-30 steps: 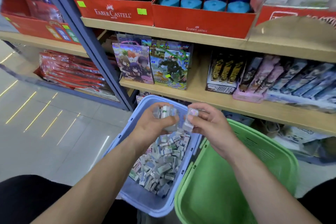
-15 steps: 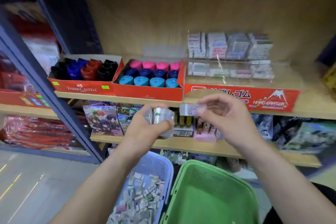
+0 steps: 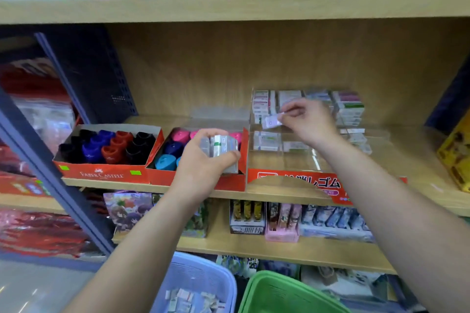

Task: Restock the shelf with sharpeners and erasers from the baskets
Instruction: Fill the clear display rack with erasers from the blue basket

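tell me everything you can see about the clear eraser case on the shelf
The clear display case looks like transparent plastic, with a red front strip bearing Japanese lettering. It stands upright on the wooden shelf, beside a red sharpener box. Wrapped erasers are stacked at its back; fewer lie nearer the front. The right hand holds one eraser over it.

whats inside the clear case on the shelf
Wrapped erasers: stacks along the back of the clear case, a few in front compartments. The right hand, pinching one eraser, hides part of the back row.
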